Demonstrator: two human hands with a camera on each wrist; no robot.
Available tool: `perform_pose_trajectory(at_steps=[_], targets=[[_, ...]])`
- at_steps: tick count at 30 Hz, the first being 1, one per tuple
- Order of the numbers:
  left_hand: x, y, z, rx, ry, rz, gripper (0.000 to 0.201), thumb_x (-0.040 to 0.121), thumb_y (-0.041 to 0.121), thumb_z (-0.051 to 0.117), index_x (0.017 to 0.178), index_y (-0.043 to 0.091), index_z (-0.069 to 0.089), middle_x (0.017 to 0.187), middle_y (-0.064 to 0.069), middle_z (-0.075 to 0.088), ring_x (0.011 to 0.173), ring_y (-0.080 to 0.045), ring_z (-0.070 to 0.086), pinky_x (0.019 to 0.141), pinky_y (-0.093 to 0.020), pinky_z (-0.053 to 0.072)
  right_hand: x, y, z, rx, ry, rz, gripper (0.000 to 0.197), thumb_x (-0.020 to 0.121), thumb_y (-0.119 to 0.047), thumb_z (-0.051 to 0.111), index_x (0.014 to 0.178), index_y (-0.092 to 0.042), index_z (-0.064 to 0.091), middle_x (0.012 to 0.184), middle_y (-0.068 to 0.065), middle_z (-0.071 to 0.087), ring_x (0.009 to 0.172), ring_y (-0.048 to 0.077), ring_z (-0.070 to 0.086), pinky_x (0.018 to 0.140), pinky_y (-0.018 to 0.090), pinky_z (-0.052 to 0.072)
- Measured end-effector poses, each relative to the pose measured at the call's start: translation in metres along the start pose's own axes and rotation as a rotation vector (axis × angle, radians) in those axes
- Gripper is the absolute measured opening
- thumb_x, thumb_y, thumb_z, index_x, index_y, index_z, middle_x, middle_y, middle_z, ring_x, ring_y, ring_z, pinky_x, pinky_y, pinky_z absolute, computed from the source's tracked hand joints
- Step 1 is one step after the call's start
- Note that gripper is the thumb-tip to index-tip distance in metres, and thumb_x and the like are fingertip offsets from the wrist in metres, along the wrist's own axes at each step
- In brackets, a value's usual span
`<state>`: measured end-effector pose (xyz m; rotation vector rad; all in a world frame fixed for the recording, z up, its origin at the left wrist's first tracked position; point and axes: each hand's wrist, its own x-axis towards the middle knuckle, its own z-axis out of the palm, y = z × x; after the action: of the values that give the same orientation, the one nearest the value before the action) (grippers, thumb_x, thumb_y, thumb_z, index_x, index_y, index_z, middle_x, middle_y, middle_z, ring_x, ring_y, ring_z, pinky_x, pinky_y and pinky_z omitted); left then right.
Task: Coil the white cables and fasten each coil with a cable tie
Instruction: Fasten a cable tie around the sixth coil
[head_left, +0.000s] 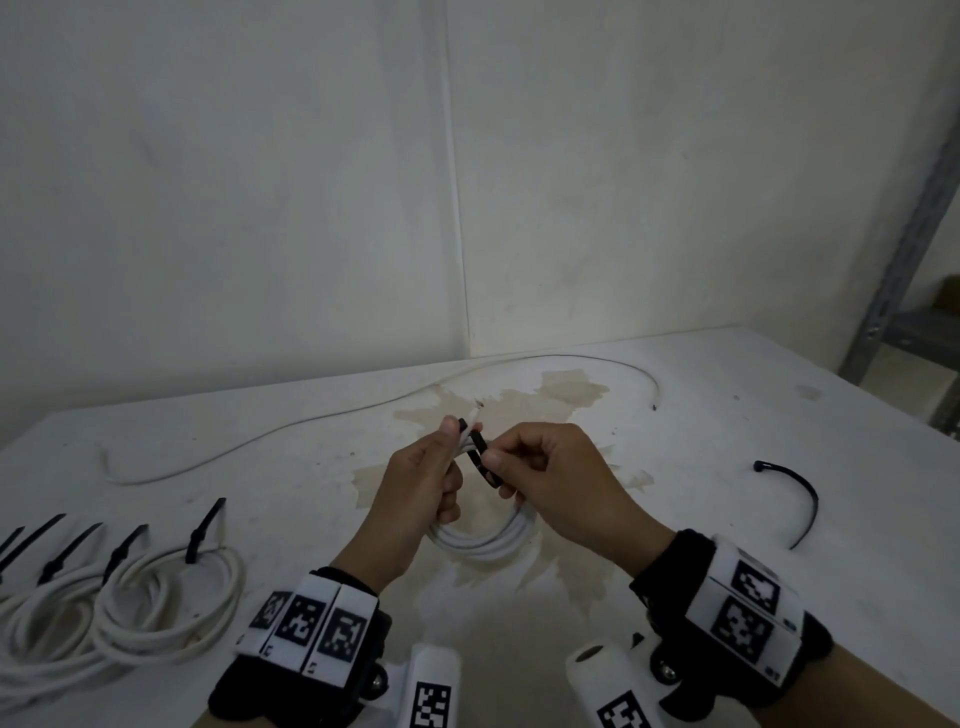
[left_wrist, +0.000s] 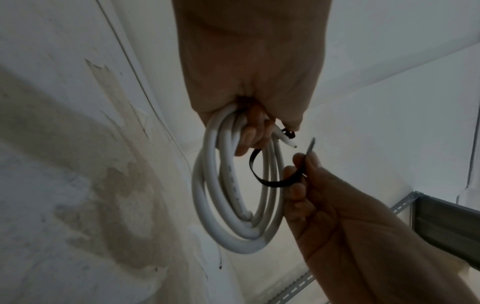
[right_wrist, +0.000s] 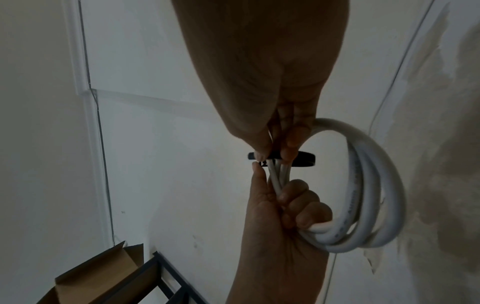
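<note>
My left hand (head_left: 431, 467) grips a small coil of white cable (head_left: 488, 540) above the middle of the table; the coil (left_wrist: 233, 205) hangs below its curled fingers. A black cable tie (head_left: 480, 454) loops round the gathered strands at the top. My right hand (head_left: 530, 467) pinches the tie's strap (left_wrist: 275, 182) between thumb and fingers. In the right wrist view the tie (right_wrist: 301, 159) crosses the strands just above my left hand (right_wrist: 280, 205), beside the coil (right_wrist: 363, 195). The tie's head sits under my left thumb.
Several tied white coils (head_left: 156, 597) with black ties lie at the table's left front. A loose white cable (head_left: 363, 405) runs along the back of the table (head_left: 779, 405). A spare black tie (head_left: 802, 499) lies at the right. A metal shelf frame (head_left: 898, 270) stands far right.
</note>
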<state>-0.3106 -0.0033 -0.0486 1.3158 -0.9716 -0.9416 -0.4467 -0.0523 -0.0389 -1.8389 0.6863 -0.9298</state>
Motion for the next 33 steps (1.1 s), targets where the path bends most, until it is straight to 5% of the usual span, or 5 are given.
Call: perform_pose_trajectory(at_steps=[5,18,33], targets=[[-0.001,-0.002,0.003,0.012,-0.004,-0.009,0.035,0.097,0.038,0.037,0.089,0.02,0.066,0.051,0.006,0.026,0.045,-0.007,0.024,0.045,-0.021,0.024,0.005,0.0,0.002,-0.037,0.041,0.055,0.012,0.084,-0.014,0.065,0.073,-0.011,0.068,0.061,-0.002,0.063,0.046,0.0,0.055,0.051,0.011,0.044],[0.001,-0.006,0.004,0.019,0.003,0.007,0.034,0.096,0.038,0.038,0.097,0.02,0.067,0.052,0.006,0.027,0.045,-0.007,0.025,0.044,-0.02,0.026,0.005,-0.001,0.005,-0.041,0.075,0.119,0.016,0.084,-0.015,0.065,0.069,-0.01,0.068,0.056,-0.003,0.062,0.048,0.005,0.053,0.056,0.021,0.047],[-0.003,-0.007,-0.002,0.026,0.029,0.04,0.03,0.095,0.035,0.043,0.092,0.021,0.069,0.049,0.008,0.03,0.043,-0.006,0.026,0.043,-0.02,0.027,0.006,-0.003,0.011,-0.02,0.072,0.138,0.018,0.082,-0.015,0.065,0.064,-0.013,0.065,0.054,-0.004,0.06,0.045,-0.001,0.052,0.052,0.013,0.04]])
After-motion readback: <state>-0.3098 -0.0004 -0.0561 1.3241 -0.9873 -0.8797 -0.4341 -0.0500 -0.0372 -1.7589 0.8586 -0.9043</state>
